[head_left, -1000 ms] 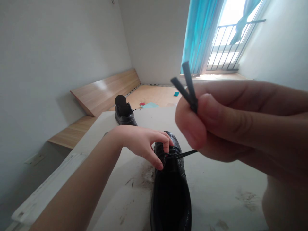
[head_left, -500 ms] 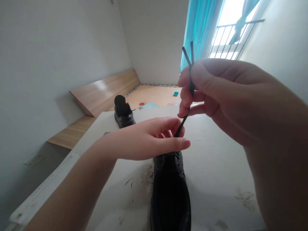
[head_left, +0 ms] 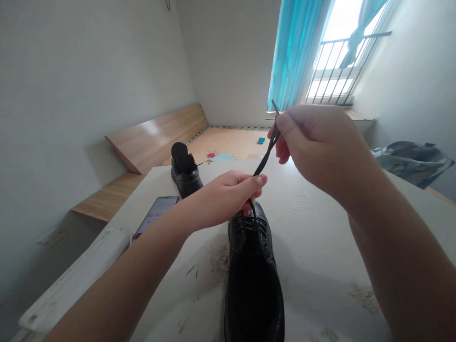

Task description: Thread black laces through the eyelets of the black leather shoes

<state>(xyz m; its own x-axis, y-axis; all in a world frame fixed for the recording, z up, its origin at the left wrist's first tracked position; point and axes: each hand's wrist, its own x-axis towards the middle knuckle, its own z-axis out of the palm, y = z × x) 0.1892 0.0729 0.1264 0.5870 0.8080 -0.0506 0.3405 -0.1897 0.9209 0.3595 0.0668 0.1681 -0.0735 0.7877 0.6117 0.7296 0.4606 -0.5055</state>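
Note:
A black leather shoe (head_left: pixel 253 275) lies on the white table (head_left: pixel 320 247) right in front of me, toe pointing away. Its black lace (head_left: pixel 264 159) runs up from the eyelets, pulled taut. My left hand (head_left: pixel 228 195) pinches the lace just above the shoe's eyelets. Higher and to the right, my right hand (head_left: pixel 313 142) is closed on the two lace ends, whose tips stick out above the fingers.
A second black shoe (head_left: pixel 184 170) stands at the table's far left edge. A phone (head_left: pixel 156 213) with a lit screen lies near the left edge. A crumpled grey bag (head_left: pixel 409 161) sits at the right. Wooden ledges, a blue curtain and a barred window lie behind.
My right hand has moved away from the camera and lower, keeping the lace ends. My left hand rose from the eyelets and pinched the lace. The phone came into view.

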